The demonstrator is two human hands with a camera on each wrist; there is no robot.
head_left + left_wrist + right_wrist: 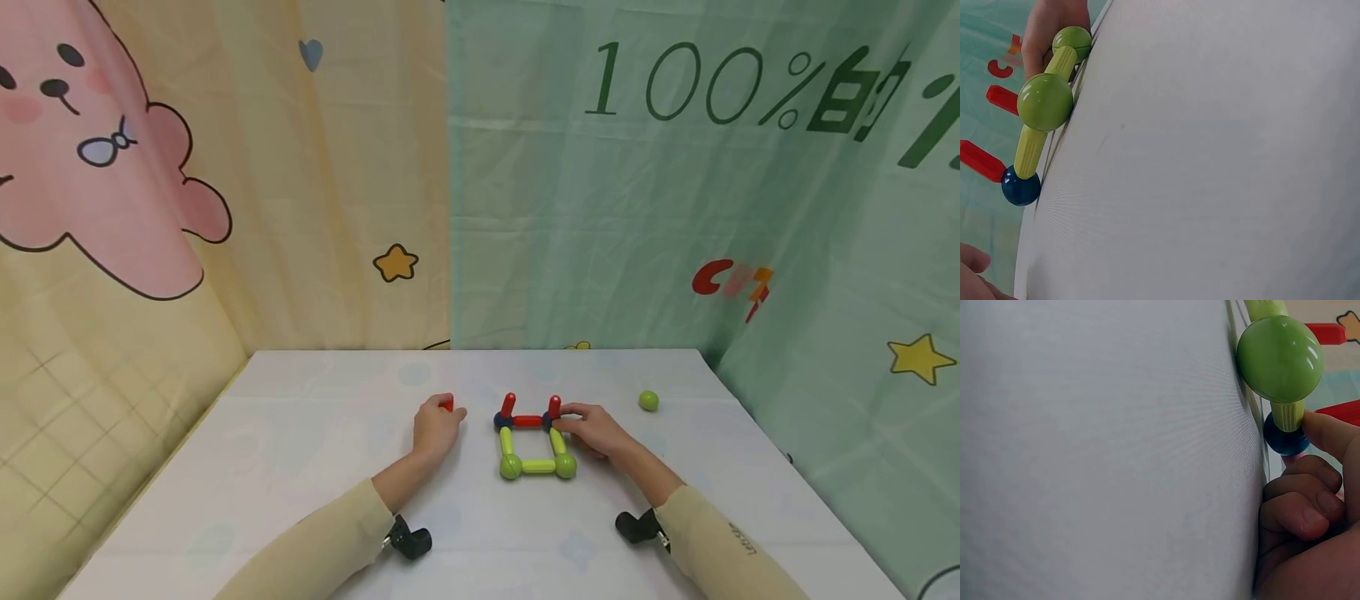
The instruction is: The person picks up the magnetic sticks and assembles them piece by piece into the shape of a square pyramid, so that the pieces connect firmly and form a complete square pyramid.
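A square of toy building rods and balls lies on the table. Its near side has two green balls [566,466] joined by a yellow-green rod [537,467]. Dark blue balls [502,421] form the far corners, linked by a red rod [528,422], and a red rod [508,405] stands up from each. My right hand [596,429] pinches the far right corner at its blue ball [1286,439], thumb in front, other fingers curled. Left of the square, my left hand [437,429] holds a red piece [448,406], mostly hidden by the fingers.
A loose green ball [648,401] lies on the white table [315,467], right of and beyond my right hand. Printed curtains [345,167] hang behind the table's far edge and along the sides. Each wrist wears a black camera [411,540].
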